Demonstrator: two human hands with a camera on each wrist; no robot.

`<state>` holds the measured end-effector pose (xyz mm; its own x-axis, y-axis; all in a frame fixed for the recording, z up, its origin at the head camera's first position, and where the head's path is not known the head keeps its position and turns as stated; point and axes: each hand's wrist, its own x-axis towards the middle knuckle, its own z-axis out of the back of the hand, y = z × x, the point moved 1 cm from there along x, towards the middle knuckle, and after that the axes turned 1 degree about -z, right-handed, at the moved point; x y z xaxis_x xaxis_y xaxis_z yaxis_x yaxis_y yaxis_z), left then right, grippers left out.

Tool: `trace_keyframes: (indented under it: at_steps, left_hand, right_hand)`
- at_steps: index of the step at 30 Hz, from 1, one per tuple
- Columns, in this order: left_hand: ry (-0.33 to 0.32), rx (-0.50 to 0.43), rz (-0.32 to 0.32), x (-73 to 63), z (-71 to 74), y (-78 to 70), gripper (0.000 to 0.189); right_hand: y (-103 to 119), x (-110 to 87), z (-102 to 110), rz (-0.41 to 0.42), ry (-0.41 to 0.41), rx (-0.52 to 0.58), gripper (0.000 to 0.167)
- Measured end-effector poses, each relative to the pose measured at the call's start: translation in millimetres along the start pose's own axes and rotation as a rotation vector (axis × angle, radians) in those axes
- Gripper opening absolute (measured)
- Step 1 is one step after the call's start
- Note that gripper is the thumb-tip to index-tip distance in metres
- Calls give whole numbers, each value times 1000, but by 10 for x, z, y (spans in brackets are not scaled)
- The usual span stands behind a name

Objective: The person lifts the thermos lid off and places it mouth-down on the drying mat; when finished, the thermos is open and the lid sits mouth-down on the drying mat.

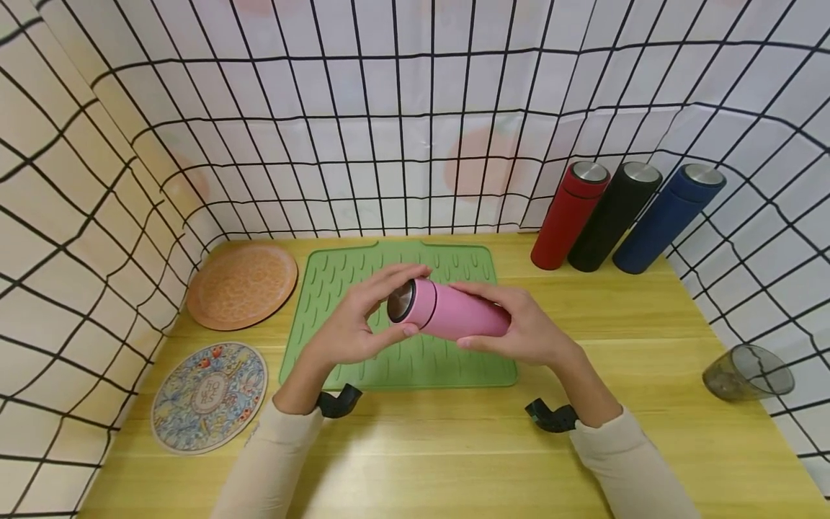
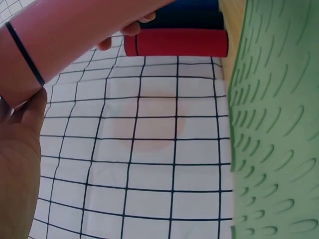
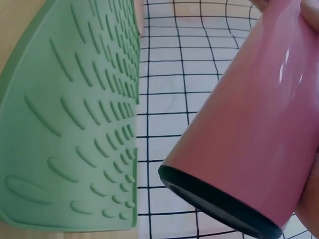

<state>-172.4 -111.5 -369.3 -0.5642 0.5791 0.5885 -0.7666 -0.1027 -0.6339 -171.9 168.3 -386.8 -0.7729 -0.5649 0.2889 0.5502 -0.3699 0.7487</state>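
Observation:
A pink thermos bottle (image 1: 463,311) is held tilted on its side over the green ribbed mat (image 1: 389,367), its steel-topped lid toward the left. My left hand (image 1: 353,317) holds the lid end, thumb below and fingers over the top. Around the lower body curls my right hand (image 1: 528,324), thumb on the near side and fingers on the far side. In the right wrist view the dark base of the pink thermos bottle (image 3: 249,124) faces down, apart from the mat. The left wrist view shows left fingertips at the dark seam ring below the lid.
Red (image 1: 565,223), black (image 1: 609,223) and blue (image 1: 664,223) thermos bottles stand at the back right. A smoky glass cup (image 1: 746,373) is at the right edge. An orange round mat (image 1: 243,285) and a patterned round mat (image 1: 210,396) lie left. Black grid wall panels (image 1: 415,144) enclose the wooden table.

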Motion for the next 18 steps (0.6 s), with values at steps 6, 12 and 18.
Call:
trace_keyframes:
  at_steps: [6, 12, 18]
  left_hand:
    - [-41, -8, -5, -14, -35, 26, 70]
    - [-91, -75, -29, -21, -88, 42, 66]
    - [-261, -93, 162, -20, -213, 145, 59]
  right_hand:
    - [69, -1, -35, 14, -47, -44, 73]
    - [103, 12, -102, 59, -133, -110, 73]
    - [147, 54, -106, 161, -320, -367, 72]
